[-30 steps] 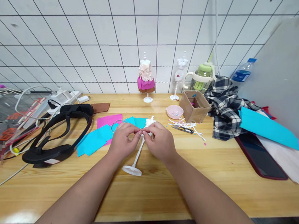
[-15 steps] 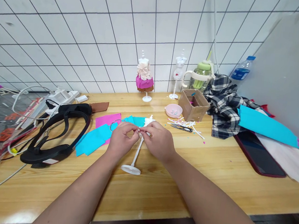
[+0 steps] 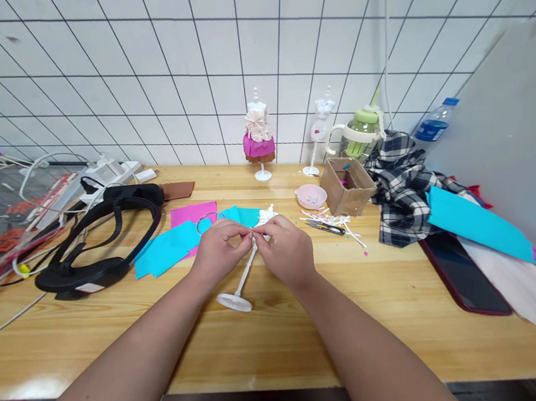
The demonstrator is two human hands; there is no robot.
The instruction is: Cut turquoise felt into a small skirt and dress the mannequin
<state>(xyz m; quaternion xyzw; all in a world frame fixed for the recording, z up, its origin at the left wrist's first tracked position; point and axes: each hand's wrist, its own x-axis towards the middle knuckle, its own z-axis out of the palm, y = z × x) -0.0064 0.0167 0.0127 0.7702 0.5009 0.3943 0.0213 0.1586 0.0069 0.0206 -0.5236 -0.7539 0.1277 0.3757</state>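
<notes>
My left hand (image 3: pixel 221 251) and my right hand (image 3: pixel 287 252) meet fingertip to fingertip over the table. Thumb and forefinger of each are pinched together, and whatever tiny thing they hold is too small to name. Under and behind them a small white dress-form mannequin (image 3: pixel 235 302) appears to lie on its side, its round base towards me. Its upper body shows just past my right hand, and its middle is hidden by my fingers. Left of my left hand are turquoise fabric pieces (image 3: pixel 167 251), a pink piece (image 3: pixel 193 214) and a thin metal ring (image 3: pixel 201 223).
A dressed mannequin (image 3: pixel 260 133) and a bare one (image 3: pixel 321 129) stand at the back. Nearby are a pink dish (image 3: pixel 311 197) of small beads, a cardboard box (image 3: pixel 347 190), thread snips (image 3: pixel 325 227) and scattered sticks. A black headset (image 3: pixel 82 283) lies left, a phone (image 3: pixel 468 279) right.
My fingertips have drawn slightly closer, and the small white speck between them now shows less. The view has shifted very slightly; the mannequin stays in place.
</notes>
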